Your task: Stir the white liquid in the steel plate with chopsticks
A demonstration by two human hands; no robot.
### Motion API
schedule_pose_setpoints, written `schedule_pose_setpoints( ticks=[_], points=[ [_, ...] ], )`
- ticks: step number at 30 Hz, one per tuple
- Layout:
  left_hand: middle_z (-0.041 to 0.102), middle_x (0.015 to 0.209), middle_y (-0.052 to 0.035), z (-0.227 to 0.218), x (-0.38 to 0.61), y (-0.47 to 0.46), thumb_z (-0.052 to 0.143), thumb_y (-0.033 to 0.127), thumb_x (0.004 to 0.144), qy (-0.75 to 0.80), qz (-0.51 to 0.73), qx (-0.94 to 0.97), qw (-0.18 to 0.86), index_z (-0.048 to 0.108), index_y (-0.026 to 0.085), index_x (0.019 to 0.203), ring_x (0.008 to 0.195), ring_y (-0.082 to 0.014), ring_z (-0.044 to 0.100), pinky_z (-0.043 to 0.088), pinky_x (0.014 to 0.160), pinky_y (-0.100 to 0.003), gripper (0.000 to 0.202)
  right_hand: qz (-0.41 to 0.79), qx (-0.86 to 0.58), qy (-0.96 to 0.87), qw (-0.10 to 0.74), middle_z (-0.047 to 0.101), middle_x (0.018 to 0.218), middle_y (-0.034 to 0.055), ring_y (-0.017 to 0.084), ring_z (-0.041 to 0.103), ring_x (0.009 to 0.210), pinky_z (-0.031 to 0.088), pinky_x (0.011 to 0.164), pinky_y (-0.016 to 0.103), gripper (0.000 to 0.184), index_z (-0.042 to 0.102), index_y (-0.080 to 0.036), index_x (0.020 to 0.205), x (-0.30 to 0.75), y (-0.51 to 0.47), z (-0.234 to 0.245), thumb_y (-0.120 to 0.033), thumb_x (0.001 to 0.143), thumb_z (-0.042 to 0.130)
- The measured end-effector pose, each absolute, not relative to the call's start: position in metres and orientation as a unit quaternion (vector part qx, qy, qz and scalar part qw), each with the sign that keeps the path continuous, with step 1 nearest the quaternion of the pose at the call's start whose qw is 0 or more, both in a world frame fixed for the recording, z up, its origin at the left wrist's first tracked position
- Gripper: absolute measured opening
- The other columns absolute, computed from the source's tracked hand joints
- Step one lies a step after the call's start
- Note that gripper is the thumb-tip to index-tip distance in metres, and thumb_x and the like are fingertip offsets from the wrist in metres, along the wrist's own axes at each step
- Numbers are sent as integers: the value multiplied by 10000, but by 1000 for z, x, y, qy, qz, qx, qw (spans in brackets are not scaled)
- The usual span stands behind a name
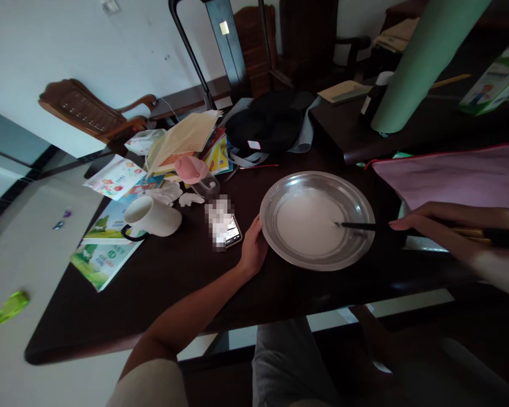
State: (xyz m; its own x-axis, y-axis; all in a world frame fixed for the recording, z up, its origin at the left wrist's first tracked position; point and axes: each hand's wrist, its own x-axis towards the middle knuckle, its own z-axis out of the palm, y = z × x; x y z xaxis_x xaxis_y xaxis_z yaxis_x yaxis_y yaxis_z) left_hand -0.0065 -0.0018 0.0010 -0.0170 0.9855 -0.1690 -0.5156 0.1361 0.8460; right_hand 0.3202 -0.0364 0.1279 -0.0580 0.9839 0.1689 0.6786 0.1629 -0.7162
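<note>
Over by the pale wall [68, 45] stands a carved wooden chair [74, 107]. Along the dark table [161, 305] come booklets [99, 263], a white mug [163, 220] and a phone [234, 232]. The left hand [254, 249] touches the left rim of the metal basin [275, 251]; its fingers are partly hidden, so I can't tell whether they pinch it. The right hand [453, 229] is closed around a thin black brush [360, 226], whose tip reaches inside the basin.

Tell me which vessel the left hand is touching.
The wide metal basin, its rim against the left hand; the white mug and the pink-topped clear container sit apart.
</note>
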Motion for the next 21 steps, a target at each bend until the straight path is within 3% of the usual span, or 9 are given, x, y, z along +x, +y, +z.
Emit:
schedule_pose_setpoints(
  ticks=[4,8,11,15,18,21],
  points=[
    [840,1211,-61,-1,-7,-1,820,463,846,402,589,294,636,823,220,1090,1308,-344,707,499,1193,-480,344,303,-585,-693,293,868,854,71,302,825,727,646,574,394,477,844,-321,786,320,-40,128,-751,890,666],
    [837,1227,-63,0,-7,-1,808,445,859,402,585,296,639,821,218,1101,1338,-344,693,490,1206,-480,332,357,-519,-711,313,891,961,46,272,861,902,697,789,362,337,870,-314,912,293,-37,114,-597,948,691],
    [837,1225,-60,2,-7,-2,796,432,868,405,583,294,640,819,222,1089,1377,-343,671,475,1224,-475,306,360,-468,-727,352,890,1056,35,238,855,953,681,834,333,242,856,-296,1000,277,-29,96,-468,994,687],
    [836,1221,-59,3,-7,-2,791,413,871,409,583,285,642,813,225,1072,1397,-341,657,464,1233,-475,276,317,-463,-738,374,878,1100,37,239,839,996,663,882,362,213,832,-295,1036,278,-16,84,-429,1014,668],
    [833,1226,-59,2,-7,-2,791,414,873,407,583,284,643,810,223,1083,1368,-340,674,469,1224,-476,285,283,-495,-731,374,871,1053,50,241,828,968,649,866,366,239,820,-281,1036,288,-12,94,-456,1009,660],
    [832,1212,-62,1,-7,-2,799,419,866,411,584,283,641,809,220,1082,1349,-338,682,473,1213,-471,294,244,-541,-723,355,855,934,50,219,795,817,615,733,329,300,831,-257,970,300,-16,112,-509,980,669]
  ],
)
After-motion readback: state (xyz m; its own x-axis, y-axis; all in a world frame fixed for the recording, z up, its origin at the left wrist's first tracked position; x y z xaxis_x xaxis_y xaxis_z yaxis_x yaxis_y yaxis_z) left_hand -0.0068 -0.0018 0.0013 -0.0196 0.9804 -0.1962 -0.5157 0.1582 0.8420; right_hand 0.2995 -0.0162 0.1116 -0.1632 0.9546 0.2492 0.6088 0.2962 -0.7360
